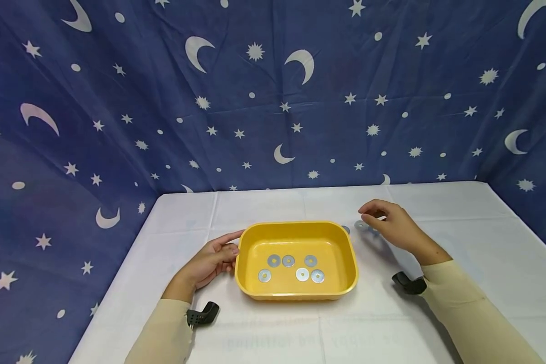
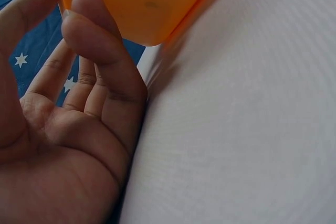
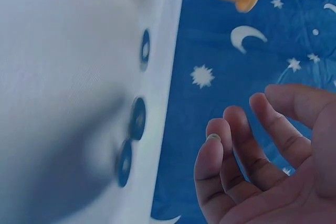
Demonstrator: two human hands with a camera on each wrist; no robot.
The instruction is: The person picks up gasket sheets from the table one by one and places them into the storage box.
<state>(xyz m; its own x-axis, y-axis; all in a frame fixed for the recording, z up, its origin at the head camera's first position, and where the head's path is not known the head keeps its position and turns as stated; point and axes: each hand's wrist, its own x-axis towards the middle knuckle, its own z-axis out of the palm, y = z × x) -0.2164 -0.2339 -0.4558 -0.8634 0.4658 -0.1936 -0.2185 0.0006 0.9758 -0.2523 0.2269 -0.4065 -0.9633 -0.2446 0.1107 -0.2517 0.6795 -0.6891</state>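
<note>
Several flat grey washers lie spread over the floor of a yellow rectangular tray. My left hand holds the tray's left side, thumb at the rim and other fingers beside the outer wall, some of them curled. Just right of the tray, my right hand hovers over the table with loosely bent fingers. The right wrist view shows a gap between its thumb and the other fingers, with no washer there. Three more washers lie on the table below that hand.
A white cloth covers the table. Behind and at the sides hangs a dark blue curtain with white moons and stars. Each wrist carries a black camera mount, the left one near the front of the tray.
</note>
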